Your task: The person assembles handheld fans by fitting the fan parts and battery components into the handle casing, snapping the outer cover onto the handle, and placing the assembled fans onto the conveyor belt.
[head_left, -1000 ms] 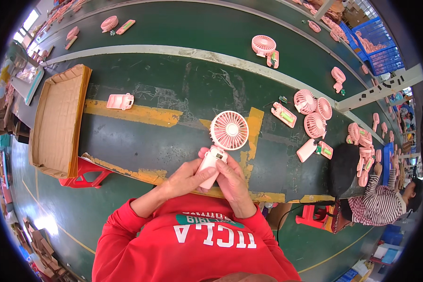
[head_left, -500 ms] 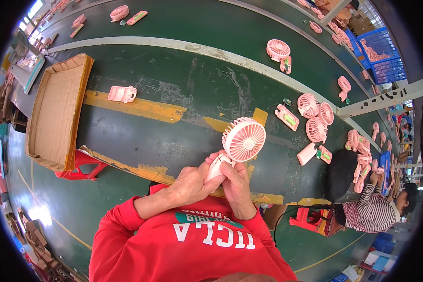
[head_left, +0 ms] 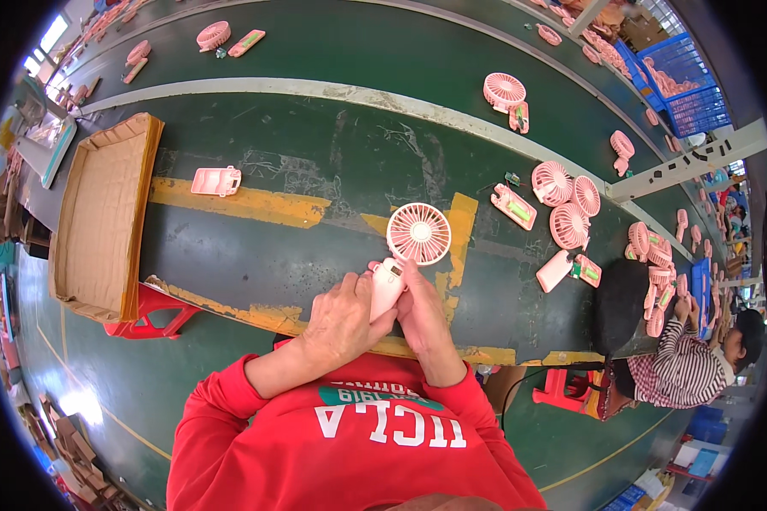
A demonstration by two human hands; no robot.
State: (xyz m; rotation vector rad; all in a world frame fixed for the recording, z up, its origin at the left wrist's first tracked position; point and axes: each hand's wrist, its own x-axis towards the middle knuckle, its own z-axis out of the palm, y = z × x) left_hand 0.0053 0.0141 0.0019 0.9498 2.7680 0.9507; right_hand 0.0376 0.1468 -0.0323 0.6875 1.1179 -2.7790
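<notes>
Over the table's near edge I hold a pink handheld fan (head_left: 418, 234), its round grille pointing away from me and the pale handle toward me. My left hand (head_left: 341, 315) is wrapped round the handle from the left. Fingers of my right hand (head_left: 423, 317) press the handle's right side, the thumb up near the grille. A small dark window shows on the handle's upper part. Left of the fan, a pink half shell (head_left: 216, 180) lies on the table. To the right are loose fan heads (head_left: 568, 226) and an opened handle (head_left: 514, 207) with green inside.
A shallow cardboard tray (head_left: 96, 217) stands at the table's left end above a red stool (head_left: 151, 312). Beyond a pale rail (head_left: 315, 86), more fan parts lie on a green surface. A black rounded object (head_left: 620, 308) and a co-worker in stripes (head_left: 677, 368) are at right.
The fan has turned from a sideways tilt to facing up, and its head has shifted slightly left. My right thumb has moved up toward the grille. My left hand keeps hold of the handle.
</notes>
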